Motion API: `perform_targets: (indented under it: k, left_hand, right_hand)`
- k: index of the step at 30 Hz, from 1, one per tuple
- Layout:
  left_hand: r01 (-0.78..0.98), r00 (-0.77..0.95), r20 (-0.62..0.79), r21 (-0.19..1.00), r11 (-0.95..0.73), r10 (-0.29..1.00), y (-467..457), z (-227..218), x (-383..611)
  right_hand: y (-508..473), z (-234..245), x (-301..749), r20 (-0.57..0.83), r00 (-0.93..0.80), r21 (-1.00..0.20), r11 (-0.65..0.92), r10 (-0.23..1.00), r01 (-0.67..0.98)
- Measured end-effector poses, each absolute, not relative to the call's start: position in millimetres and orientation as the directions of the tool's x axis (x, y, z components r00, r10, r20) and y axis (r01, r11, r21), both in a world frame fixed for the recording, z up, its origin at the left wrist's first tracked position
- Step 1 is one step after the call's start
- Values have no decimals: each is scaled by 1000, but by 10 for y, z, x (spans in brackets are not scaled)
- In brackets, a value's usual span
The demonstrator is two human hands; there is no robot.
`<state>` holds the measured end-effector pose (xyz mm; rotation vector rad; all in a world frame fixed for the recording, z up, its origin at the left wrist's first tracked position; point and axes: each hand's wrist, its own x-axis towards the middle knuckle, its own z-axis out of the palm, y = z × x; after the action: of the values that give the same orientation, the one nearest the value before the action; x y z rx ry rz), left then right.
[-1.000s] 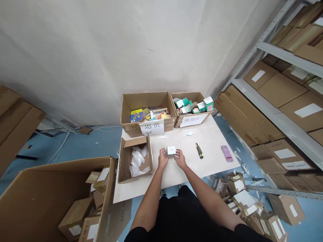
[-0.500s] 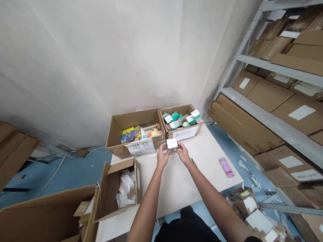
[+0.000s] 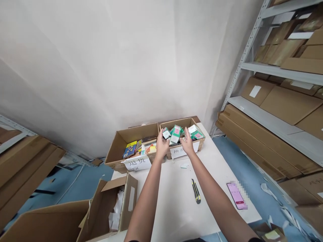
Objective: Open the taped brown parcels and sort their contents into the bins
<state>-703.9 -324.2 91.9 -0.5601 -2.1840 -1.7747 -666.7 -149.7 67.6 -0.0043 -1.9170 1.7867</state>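
Observation:
My left hand point(image 3: 162, 145) and my right hand point(image 3: 187, 143) are held apart at the front of the right cardboard box point(image 3: 200, 146), fingers stretched and holding nothing. Between them a small green-and-white box point(image 3: 176, 133) with a pink label rests on other small packages. Several green-and-white packages, among them one with a white top point(image 3: 166, 133), fill that cardboard box. A white paper sign point(image 3: 176, 153) with handwritten characters hangs on its front, partly covered by my right hand.
To the left stands another cardboard box point(image 3: 111, 153) with books and packets. An open carton point(image 3: 133, 191) with white plastic sits nearer. On the white table point(image 3: 174, 198) lie a utility knife point(image 3: 195, 191), a phone point(image 3: 236, 195) and a paper scrap point(image 3: 184, 166). Shelving point(image 3: 267, 111) lines the right.
The small box has moved from between my hands above the table into the right cardboard box. Both hands have reached forward and let it go. The view has shifted, showing the knife fully.

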Motion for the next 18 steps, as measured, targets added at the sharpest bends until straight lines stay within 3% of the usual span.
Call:
perform_targets:
  k: [8, 18]
  left_hand:
    - [372, -927, 371, 890, 264, 55, -3879, 835, -6524]
    - [294, -955, 295, 932, 213, 25, -5427, 578, -5748]
  right_hand:
    - [-1992, 588, -6253, 309, -900, -951, 107, 307, -290]
    - [-3529, 452, -5672, 318, -941, -942, 150, 114, -300]
